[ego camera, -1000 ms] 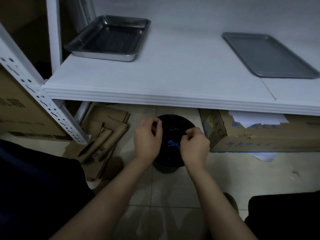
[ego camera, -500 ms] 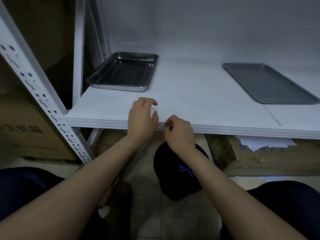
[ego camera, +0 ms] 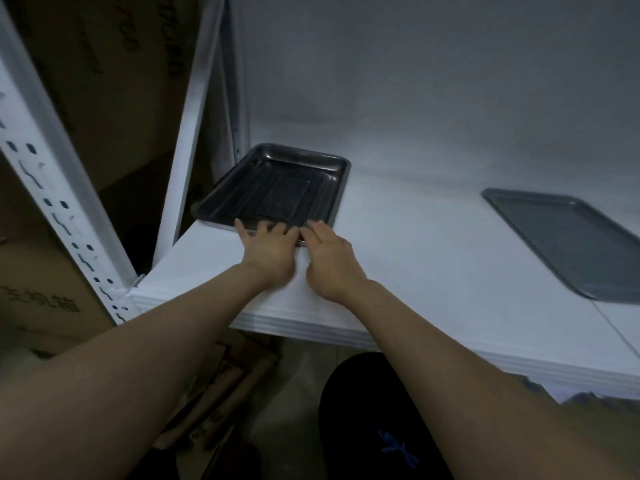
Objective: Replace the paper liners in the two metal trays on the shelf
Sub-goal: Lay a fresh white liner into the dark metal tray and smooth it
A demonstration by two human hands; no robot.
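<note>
Just both hands' fingers (ego camera: 266, 227) spread on deep tray (ego camera: 277, 188) rim; box lettering unreadable.

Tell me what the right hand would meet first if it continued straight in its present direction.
Probably the near rim of the deep metal tray: the right hand points its fingers at it and seems already touching.
</note>
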